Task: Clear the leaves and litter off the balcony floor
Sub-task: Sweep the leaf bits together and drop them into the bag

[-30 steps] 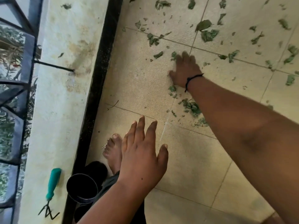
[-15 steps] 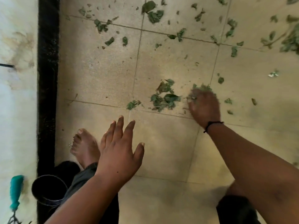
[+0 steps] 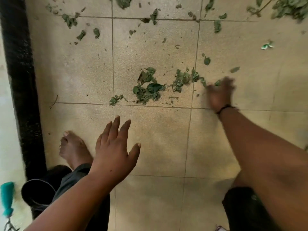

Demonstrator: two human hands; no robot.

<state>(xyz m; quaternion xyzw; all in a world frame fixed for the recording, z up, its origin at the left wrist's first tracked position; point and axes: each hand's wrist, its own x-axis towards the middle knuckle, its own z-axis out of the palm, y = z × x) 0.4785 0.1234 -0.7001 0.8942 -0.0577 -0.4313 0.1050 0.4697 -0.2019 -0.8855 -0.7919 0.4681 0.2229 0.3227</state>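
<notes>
Head view, crumpled green leaves [image 3: 147, 90] on speckled square-tiled floor [image 3: 158, 144]

Single head view, steeply down onto near tiled floor [image 3: 158, 147], perhaps crouched

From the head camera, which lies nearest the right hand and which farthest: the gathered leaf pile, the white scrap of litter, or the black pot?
1. Leaf pile, just left of the right hand.
2. White scrap, up to its right.
3. Black pot, bottom left by the foot.
</notes>
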